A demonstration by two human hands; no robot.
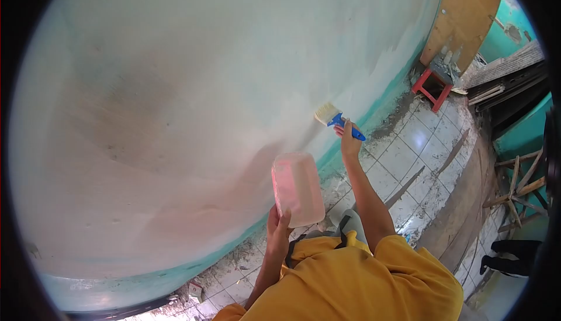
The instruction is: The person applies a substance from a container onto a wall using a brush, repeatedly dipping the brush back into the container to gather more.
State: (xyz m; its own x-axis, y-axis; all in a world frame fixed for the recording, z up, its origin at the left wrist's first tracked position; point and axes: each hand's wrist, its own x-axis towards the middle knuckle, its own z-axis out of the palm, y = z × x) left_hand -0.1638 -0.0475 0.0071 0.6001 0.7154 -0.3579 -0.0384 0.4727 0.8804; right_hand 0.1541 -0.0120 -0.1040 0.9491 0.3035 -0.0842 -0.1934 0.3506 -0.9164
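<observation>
My right hand (350, 137) is closed round the blue handle of a wide paintbrush (328, 114). Its pale bristles point up and left, at or very near the wall (222, 99); contact cannot be made out. Lower down, my left hand (279, 224) grips the near left edge of a pink plastic tub (299, 189), held in front of my body. The tub's inside looks pinkish, and how much it contains is hard to tell. Whitish, patchy paint covers the wall, with brownish areas at left and a turquoise strip along its foot.
A red stool (432, 89) with cluttered top stands by a wooden board (461, 17). Dark and grey sheets (511, 78) lean at the right, above a wooden frame (520, 189). Debris and dust lie on the tiled floor (403, 157). A small box (195, 292) sits near the wall's foot.
</observation>
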